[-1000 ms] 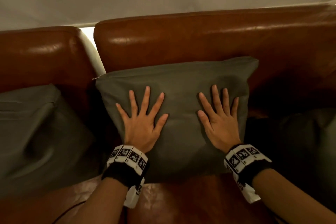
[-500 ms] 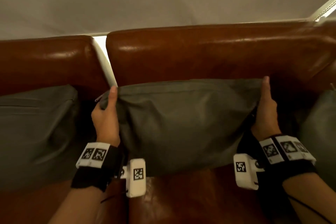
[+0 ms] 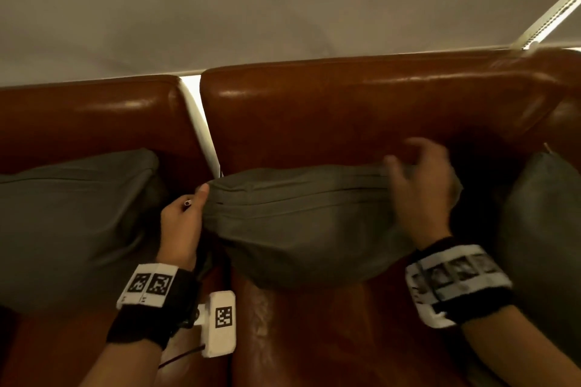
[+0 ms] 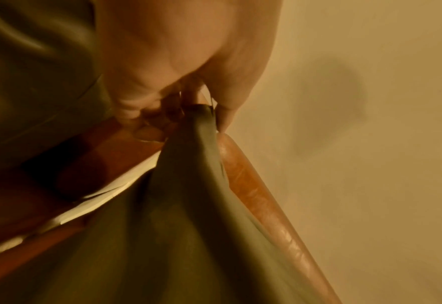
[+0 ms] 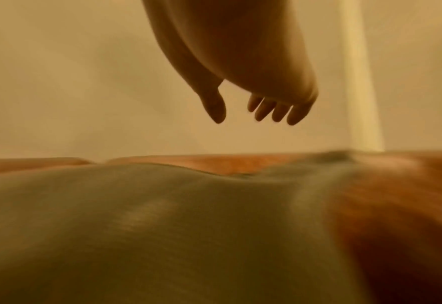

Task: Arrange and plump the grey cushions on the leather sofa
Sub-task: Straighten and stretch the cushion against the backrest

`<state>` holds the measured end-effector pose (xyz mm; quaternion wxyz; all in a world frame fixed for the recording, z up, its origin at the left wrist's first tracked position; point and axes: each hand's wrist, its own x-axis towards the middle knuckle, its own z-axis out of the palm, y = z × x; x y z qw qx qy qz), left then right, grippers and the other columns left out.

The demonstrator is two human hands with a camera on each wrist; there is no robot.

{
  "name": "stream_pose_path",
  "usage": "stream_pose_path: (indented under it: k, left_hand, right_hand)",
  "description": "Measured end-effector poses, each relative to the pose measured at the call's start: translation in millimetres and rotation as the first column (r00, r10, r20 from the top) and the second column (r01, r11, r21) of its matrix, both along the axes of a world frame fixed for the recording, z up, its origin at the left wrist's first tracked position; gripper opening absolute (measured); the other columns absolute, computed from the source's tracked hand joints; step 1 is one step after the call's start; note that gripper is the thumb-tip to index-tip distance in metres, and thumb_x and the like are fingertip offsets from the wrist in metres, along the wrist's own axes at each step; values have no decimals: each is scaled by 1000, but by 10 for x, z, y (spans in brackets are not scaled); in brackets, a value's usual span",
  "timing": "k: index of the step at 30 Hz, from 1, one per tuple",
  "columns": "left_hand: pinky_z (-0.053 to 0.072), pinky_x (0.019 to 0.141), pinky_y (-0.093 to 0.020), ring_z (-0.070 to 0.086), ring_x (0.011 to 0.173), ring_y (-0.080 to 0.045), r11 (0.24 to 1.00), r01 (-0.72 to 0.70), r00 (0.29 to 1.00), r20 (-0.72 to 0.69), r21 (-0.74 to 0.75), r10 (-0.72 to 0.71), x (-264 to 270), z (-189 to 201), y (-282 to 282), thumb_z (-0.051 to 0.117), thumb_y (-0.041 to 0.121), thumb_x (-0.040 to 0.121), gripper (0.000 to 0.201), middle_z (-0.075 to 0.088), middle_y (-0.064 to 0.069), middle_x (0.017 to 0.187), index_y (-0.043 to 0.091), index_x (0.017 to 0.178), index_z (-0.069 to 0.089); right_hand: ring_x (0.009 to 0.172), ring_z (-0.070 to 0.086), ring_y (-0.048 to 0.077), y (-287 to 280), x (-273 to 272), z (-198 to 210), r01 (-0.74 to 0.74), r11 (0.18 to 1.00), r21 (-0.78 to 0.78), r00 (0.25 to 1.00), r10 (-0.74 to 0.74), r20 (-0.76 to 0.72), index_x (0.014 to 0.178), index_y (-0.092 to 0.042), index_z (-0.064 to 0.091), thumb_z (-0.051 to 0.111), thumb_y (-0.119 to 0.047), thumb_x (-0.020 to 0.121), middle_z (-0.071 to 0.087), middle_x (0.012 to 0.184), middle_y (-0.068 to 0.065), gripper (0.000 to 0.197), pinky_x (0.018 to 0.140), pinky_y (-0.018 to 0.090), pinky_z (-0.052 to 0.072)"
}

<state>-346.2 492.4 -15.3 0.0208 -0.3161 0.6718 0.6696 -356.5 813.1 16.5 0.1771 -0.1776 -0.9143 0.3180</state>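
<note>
middle cushion (image 3: pixel 301 223) sits on the sofa (image 3: pixel 361 110) seat, leaning toward the backrest, top seam bunched and its body sagging fat at the bottom. left hand (image 3: pixel 180 229) pinches the top left corner, thumb on the front and fingers curled behind; the left wrist view shows the fabric gathered to a point in that grip. right hand (image 3: pixel 421 188) is over the top right end, blurred; the right wrist view shows its fingers (image 5: pixel 279 111) loose, spread and clear of the fabric, holding nothing

step in hand looks like plumping. to do it well i'd get the right hand onto the far corner to match the left, lift both evenly, then chop or shake so the filling spreads up from the bottom. w/ one corner held it'll twist, so keep both ends level and set it back square vs the backrest

left cushion (image 3: pixel 72 217) stands propped beside it, close but apart. right cushion (image 3: pixel 540 229) is just past the right wrist, mostly in shadow. both prob still need the same treatment
</note>
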Motion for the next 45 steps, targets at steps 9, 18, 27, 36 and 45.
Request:
stream_pose_path:
  k: [9,18,27,36,45]
  left_hand:
    - [49,90,-36,64,94,-20,995,-83,995,44,-60,86,92,-100,-138,48,41,101,35,69,-5,96,16,87,67]
    - [42,89,-31,59,99,-19,935,-346,938,56,72,343,65,-134,193,53,42,99,28,63,-4,105,15,94,60]
    - [49,74,-26,65,99,-19,926,-366,931,21,92,366,-70,-57,197,57,37,98,28,66,4,97,11,92,65]
    - [49,101,-40,67,109,-18,909,-314,949,110,276,294,174,-245,168,58,52,92,42,69,-5,122,21,119,66]
    - [53,80,-31,65,115,-25,945,-209,978,62,253,200,-373,-296,219,48,37,102,40,68,-6,116,9,129,58]
  right_hand:
    - [139,42,20,-1596,119,-501,-739,634,226,663,625,412,144,-19,48,24,-39,100,47,150,3,54,115,44,27]
    - [148,18,32,732,64,-656,150,974,-168,895,-62,441,154,-16,22,33,-56,99,18,162,12,69,118,50,15]
    - [85,63,23,766,30,-442,265,782,-564,955,-131,266,89,-6,62,51,-45,98,63,87,7,41,73,35,46]
    - [115,63,18,592,309,-558,337,340,-878,942,-123,314,130,-20,61,57,-55,90,65,129,2,53,99,39,48]
    - [112,63,26,614,-125,-517,285,501,-817,958,-125,258,115,-6,63,47,-30,102,64,126,14,32,93,36,51]
